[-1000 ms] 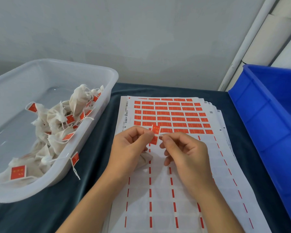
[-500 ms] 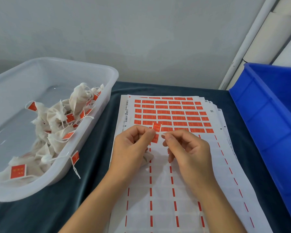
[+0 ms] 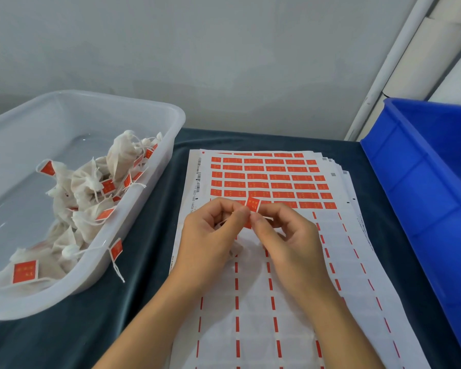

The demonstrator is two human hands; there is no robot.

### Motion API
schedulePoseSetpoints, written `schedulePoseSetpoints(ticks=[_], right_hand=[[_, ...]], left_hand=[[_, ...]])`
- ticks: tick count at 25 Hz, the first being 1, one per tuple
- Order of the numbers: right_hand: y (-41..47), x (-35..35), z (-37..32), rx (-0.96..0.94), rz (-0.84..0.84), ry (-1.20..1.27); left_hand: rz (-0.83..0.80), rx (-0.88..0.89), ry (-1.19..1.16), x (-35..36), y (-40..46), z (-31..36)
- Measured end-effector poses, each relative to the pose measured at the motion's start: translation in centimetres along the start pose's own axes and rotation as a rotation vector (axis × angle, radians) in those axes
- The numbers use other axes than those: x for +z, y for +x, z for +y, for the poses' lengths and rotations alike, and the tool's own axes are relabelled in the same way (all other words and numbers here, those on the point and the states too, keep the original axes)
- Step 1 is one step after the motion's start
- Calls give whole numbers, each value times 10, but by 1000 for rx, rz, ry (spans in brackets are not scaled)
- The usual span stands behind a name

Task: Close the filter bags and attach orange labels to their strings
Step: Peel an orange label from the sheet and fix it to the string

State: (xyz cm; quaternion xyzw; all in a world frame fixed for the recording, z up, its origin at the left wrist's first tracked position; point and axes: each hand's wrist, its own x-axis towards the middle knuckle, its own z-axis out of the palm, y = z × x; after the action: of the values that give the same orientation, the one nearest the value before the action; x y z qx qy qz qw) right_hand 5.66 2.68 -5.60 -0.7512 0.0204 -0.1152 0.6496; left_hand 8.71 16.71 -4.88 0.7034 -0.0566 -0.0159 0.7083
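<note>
Both hands meet over the label sheets (image 3: 290,262) in the middle of the table. My left hand (image 3: 210,235) and my right hand (image 3: 285,235) pinch a small orange label (image 3: 252,204) between their fingertips; its upper half sticks up above them. A thin white string (image 3: 265,216) runs across my right fingers. A white filter bag (image 3: 236,250) lies mostly hidden under my left palm. The top sheet still carries rows of orange labels (image 3: 272,179) at its far end.
A clear plastic tub (image 3: 144,209) on the left holds several closed filter bags with orange labels; one label hangs over its rim. A blue crate (image 3: 423,195) stands on the right. Dark cloth covers the table, and a grey wall rises behind it.
My right fingertips have closed in on the left ones, so the two hands now touch at the label. The label stands more upright between them.
</note>
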Motion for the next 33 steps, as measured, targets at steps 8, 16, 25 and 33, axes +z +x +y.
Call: schedulePoseSetpoints(ticks=[8,16,25,33], right_hand=[[3,-8,2,-17,65,-17],[5,-14,0,52,-21,-48],[5,-18,-2,23,28,-130],[5,-15,-3,-62,113,-145]], left_hand=[[-24,146,220,-2,-2,-2],[-38,324,322,-3,-6,2],[40,346,522,-5,-1,-8],[43,292,462,-6,1,-8]])
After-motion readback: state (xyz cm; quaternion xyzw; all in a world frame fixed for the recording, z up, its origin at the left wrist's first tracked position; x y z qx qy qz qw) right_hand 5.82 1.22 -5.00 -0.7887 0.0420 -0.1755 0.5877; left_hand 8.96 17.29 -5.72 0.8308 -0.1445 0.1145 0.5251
